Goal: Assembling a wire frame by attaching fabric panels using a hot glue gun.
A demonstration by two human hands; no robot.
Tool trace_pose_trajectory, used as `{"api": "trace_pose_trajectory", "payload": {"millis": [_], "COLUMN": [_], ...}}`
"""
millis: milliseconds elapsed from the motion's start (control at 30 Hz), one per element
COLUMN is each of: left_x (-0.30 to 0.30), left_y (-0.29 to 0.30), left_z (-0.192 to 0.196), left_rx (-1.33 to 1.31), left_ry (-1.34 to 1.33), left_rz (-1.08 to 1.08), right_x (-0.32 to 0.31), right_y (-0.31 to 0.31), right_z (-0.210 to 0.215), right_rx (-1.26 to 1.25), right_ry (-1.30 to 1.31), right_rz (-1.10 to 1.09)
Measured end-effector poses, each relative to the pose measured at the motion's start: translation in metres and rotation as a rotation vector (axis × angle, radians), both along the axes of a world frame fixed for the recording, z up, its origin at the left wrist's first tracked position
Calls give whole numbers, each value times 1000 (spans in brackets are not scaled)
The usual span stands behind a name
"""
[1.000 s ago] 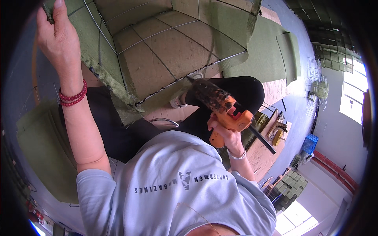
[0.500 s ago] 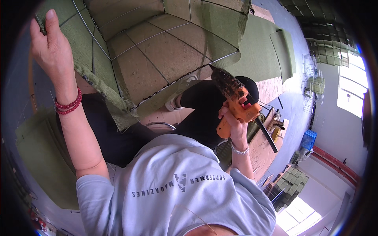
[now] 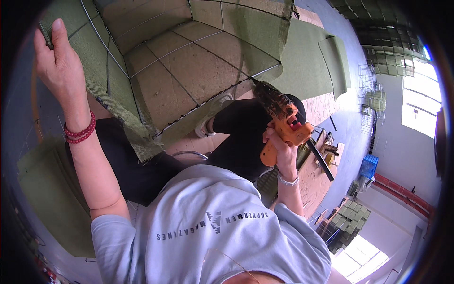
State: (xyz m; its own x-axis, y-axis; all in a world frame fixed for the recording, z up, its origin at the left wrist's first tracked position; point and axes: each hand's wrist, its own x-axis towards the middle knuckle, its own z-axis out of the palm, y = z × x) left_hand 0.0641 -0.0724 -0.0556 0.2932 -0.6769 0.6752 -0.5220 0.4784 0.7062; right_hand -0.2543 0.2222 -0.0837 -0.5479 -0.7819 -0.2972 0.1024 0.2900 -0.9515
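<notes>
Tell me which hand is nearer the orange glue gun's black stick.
Right. The right hand grips the orange glue gun just left of the black stick; the left hand is far left of it, holding green mesh.

Across the chest of your pale grey-blue T-shirt (image 3: 198, 189) runs a line of dark printed capitals (image 3: 182, 231), upside down in this view and bending with the fabric, one word on each side of a larger, jagged dark emblem (image 3: 214, 222).

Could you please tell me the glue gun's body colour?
The glue gun's body is orange; the head view shows it.
</notes>
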Motion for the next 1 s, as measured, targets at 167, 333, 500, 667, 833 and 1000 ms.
{"api": "trace_pose_trajectory", "payload": {"millis": [167,333,500,667,833,1000], "left_x": [-2,2,-5,-4,0,15], "left_y": [-1,0,-4,-9,-17,-8], "left_z": [-1,2,1,2,-2,3], "left_rx": [3,19,-31,-78,-40,89], "left_ry": [25,54,-7,49,8,-66], "left_rz": [-15,-15,-30,-81,-91,11], "right_x": [0,2,-1,1,-24,-90], "right_y": [-1,-3,10,12,34,82], "right_z": [1,0,-2,-2,-3,-5], "right_rx": [27,26,-40,-129,-317,-554], "right_ry": [3,-28,-102,-233,-125,-188], "right_rz": [16,24,107,119,66,-251]}}
